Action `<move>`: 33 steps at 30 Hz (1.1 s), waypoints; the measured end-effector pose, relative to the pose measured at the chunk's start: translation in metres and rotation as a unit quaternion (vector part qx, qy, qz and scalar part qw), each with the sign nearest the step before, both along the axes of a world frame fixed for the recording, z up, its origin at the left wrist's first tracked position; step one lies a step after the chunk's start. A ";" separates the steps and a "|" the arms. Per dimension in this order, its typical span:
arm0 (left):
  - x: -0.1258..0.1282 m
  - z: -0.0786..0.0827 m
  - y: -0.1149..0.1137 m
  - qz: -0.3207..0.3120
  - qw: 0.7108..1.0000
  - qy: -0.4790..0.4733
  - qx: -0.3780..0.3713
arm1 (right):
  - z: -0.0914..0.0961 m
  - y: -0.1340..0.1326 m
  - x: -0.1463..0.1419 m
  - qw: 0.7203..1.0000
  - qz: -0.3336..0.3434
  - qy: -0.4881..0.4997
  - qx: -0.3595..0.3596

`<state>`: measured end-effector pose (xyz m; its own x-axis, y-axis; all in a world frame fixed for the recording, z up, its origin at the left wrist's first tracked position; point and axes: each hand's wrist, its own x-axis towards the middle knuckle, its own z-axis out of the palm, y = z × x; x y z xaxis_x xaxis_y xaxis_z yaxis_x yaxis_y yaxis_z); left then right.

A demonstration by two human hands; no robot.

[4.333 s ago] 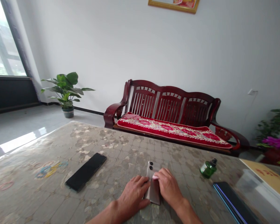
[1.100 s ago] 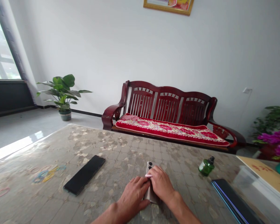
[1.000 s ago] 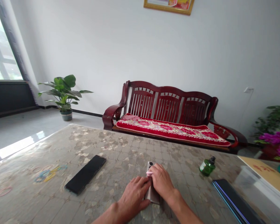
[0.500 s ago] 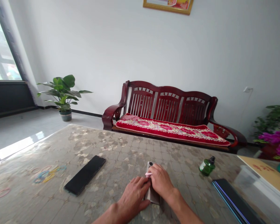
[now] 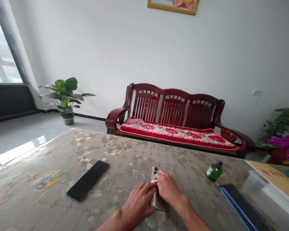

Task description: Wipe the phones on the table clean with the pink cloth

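A silver phone (image 5: 155,200) lies back up on the patterned table (image 5: 125,154), its camera lenses at the far end. My left hand (image 5: 137,205) rests flat against the phone's left side, fingers stretched out, steadying it. My right hand (image 5: 167,189) lies on top of the phone with its fingers pressed on a small pink cloth or pad (image 5: 154,181) near the cameras. Most of the phone is hidden under both hands.
A black phone (image 5: 88,180) lies screen up to the left, with coloured rubber bands (image 5: 48,180) beyond it. A small green bottle (image 5: 214,171) and a dark tablet or phone (image 5: 243,207) are to the right. A red wooden bench (image 5: 175,120) stands behind the table.
My right hand has slid back and forth along the phone's back, up toward the cameras, and now sits slightly nearer again. The left hand has stayed put.
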<state>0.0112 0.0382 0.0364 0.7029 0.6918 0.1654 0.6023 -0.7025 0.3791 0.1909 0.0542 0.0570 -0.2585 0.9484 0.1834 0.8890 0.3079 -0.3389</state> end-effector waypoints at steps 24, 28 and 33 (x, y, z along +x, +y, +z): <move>0.001 -0.003 0.000 0.000 1.000 -0.002 0.004 | 0.002 -0.004 0.010 0.999 -0.041 -0.009 0.002; 0.000 -0.003 0.000 0.001 1.000 -0.003 0.003 | 0.003 -0.010 0.012 1.000 -0.010 -0.008 -0.017; 0.001 0.001 -0.001 0.000 1.000 0.002 0.004 | 0.005 -0.006 0.016 0.999 -0.048 -0.017 -0.009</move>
